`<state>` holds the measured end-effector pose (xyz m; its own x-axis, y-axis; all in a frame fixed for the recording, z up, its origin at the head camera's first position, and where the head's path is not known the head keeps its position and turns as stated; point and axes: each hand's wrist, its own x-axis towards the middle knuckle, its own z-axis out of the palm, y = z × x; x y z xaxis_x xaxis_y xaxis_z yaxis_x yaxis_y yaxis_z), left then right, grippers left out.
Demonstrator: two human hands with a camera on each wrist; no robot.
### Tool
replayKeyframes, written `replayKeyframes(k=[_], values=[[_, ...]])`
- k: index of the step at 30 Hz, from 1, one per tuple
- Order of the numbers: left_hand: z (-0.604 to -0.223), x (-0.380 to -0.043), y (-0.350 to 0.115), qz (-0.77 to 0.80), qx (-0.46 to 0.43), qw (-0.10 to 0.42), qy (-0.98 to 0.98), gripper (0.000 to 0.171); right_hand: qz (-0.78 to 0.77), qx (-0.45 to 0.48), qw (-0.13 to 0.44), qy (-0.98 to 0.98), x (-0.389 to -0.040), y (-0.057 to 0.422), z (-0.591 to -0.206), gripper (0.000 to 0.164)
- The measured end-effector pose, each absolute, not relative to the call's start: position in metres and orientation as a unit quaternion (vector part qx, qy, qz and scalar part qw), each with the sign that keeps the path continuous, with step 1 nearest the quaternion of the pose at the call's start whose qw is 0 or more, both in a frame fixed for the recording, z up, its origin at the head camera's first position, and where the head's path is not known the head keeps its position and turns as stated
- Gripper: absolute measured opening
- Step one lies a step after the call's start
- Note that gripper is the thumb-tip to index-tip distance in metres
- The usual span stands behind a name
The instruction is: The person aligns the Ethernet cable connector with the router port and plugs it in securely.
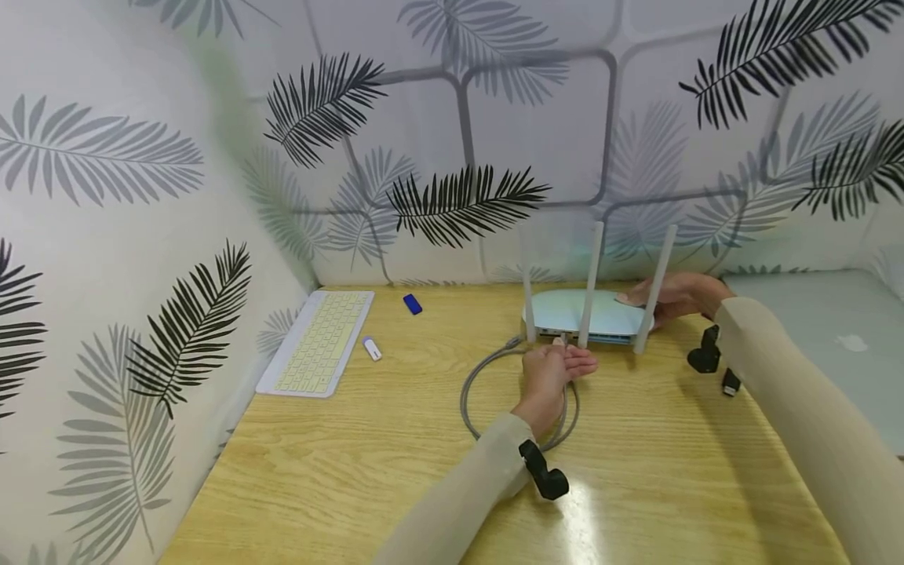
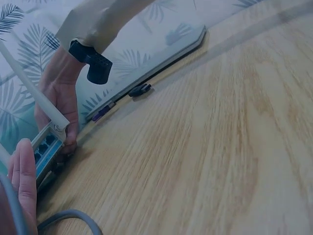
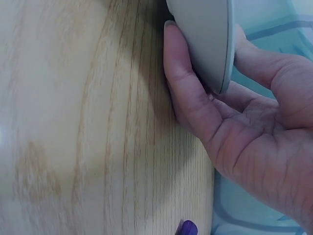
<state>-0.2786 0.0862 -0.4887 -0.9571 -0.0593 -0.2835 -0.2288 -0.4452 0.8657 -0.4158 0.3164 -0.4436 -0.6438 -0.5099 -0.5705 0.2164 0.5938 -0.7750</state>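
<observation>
A white Wi-Fi router (image 1: 565, 308) with upright antennas (image 1: 592, 282) stands at the back of the table, its port side facing me. My left hand (image 1: 547, 377) is at the ports, pinching the plug end of a grey network cable (image 1: 466, 392) between thumb and fingers; its other fingers stretch to the right. Whether the plug sits in a port is hidden. The cable loops on the table, its other plug (image 1: 513, 342) lying left of the router. My right hand (image 3: 254, 112) grips the router's right end (image 3: 208, 44), thumb on top and fingers underneath.
At the left lie a white keyboard (image 1: 314, 343), a blue USB stick (image 1: 413, 304) and a white-and-purple USB stick (image 1: 371, 348). A silver laptop (image 1: 826, 345) is at the right, with a small black USB stick (image 1: 730, 382) beside it. A patterned wall (image 1: 508, 133) stands behind.
</observation>
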Motion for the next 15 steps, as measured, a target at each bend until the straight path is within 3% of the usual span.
replayKeyframes(k=[10,13,15], values=[[-0.4893,-0.2774,0.0859,0.832,-0.126,0.043,0.538,0.025,-0.433,-0.094,0.417,0.793,-0.4166,0.3176,-0.4438,0.075],[-0.4898,-0.2784,0.0849,0.836,-0.124,0.047,0.532,0.022,-0.443,-0.082,0.407,0.794,-0.4163,0.3172,-0.4428,0.067],[-0.4893,-0.2791,0.0836,0.839,-0.122,0.053,0.528,0.022,-0.455,-0.069,0.403,0.791,-0.4166,0.3175,-0.4429,0.053]])
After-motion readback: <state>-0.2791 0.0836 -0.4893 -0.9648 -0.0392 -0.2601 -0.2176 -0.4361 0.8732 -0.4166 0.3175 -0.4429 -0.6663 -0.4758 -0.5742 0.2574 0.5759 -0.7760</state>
